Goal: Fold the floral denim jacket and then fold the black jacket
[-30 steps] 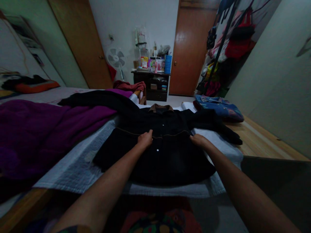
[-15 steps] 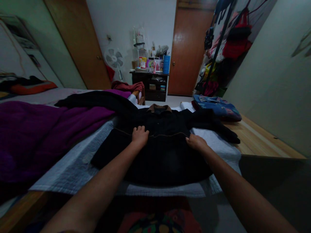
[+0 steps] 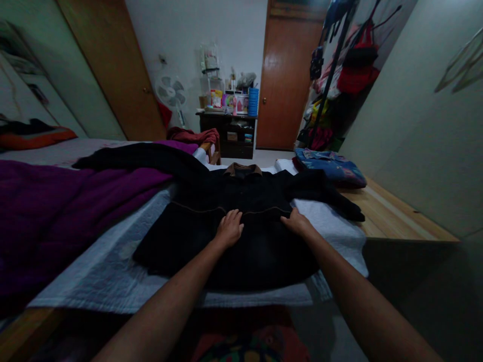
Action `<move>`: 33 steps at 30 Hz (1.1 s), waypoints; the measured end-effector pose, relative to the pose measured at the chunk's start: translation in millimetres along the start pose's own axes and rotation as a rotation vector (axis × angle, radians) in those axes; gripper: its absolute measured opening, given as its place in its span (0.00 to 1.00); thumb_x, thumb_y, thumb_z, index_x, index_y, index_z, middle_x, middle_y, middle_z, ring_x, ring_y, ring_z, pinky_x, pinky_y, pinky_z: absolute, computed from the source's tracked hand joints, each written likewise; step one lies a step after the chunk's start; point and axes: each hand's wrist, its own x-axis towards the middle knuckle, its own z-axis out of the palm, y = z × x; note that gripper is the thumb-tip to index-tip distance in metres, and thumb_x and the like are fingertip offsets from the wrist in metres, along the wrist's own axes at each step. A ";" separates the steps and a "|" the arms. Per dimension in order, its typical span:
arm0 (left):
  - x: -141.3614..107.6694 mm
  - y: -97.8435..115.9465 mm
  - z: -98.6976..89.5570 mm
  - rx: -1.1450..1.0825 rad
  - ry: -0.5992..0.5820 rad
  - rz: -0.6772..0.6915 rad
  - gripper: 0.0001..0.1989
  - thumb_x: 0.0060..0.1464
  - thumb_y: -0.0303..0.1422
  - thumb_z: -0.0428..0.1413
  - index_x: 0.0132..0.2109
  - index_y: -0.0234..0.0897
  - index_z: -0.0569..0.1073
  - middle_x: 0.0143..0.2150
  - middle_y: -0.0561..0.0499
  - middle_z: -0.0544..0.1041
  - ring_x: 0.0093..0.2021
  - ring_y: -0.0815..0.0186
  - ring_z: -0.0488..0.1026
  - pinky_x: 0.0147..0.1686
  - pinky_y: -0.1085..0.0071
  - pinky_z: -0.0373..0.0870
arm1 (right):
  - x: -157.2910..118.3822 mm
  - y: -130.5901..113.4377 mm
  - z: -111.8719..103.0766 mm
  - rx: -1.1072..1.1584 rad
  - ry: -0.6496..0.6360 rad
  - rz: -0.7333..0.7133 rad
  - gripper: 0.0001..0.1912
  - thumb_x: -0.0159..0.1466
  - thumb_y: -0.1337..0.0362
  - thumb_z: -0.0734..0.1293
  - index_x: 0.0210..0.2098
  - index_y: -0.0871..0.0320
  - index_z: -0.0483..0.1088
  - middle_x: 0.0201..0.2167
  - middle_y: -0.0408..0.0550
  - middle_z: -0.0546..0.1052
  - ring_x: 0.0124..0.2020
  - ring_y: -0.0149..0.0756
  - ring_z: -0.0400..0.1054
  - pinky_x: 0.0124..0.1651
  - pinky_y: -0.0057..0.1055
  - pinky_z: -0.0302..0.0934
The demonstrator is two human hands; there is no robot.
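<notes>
A black jacket (image 3: 260, 251) with a brown collar and a thin tan seam line across its chest lies spread out, front up. Its left-hand sleeve stretches over the purple blanket, and the other sleeve reaches toward the wooden board. My left hand (image 3: 229, 229) lies on the jacket's middle just under the seam line, palm down with the fingers laid out on the cloth. At the jacket's right side, my right hand (image 3: 297, 222) pinches the fabric between thumb and fingers; the fingertips are partly hidden.
Under the jacket is a white quilted cover (image 3: 94, 281). A purple blanket (image 3: 75, 206) heaps up at left. Folded blue patterned clothing (image 3: 328, 168) sits at the right rear, by a wooden board (image 3: 396, 216). Beyond stand a fan (image 3: 171, 91) and a dark shelf (image 3: 230, 133).
My left hand has slid right and slightly nearer me across the jacket, closer to my right hand. My right hand stays at the jacket's side. The view has shifted slightly.
</notes>
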 end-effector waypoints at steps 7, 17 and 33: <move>1.1 -6.1 2.3 -0.113 -0.017 -0.015 0.25 0.65 0.39 0.43 0.65 0.36 0.58 0.69 0.44 0.55 0.69 0.60 0.49 0.65 0.60 0.50 | -0.1 36.4 -34.7 0.086 0.254 -0.024 0.28 0.61 0.57 0.66 0.57 0.64 0.60 0.52 0.61 0.73 0.51 0.46 0.69 0.46 0.31 0.60; 4.1 1.7 -17.9 -0.032 -0.141 -0.003 0.28 0.58 0.43 0.52 0.63 0.44 0.62 0.69 0.44 0.56 0.68 0.52 0.50 0.62 0.55 0.54 | 13.2 61.8 -34.7 0.083 -0.028 -0.023 0.18 0.61 0.55 0.64 0.44 0.63 0.72 0.39 0.53 0.79 0.37 0.38 0.73 0.33 0.27 0.59; 20.3 20.3 -13.6 0.112 0.058 -0.035 0.13 0.61 0.38 0.49 0.49 0.39 0.69 0.51 0.43 0.69 0.53 0.57 0.66 0.53 0.61 0.61 | 52.6 48.1 -40.9 -0.115 0.128 -0.097 0.15 0.59 0.56 0.65 0.40 0.60 0.74 0.39 0.53 0.78 0.40 0.40 0.72 0.35 0.27 0.57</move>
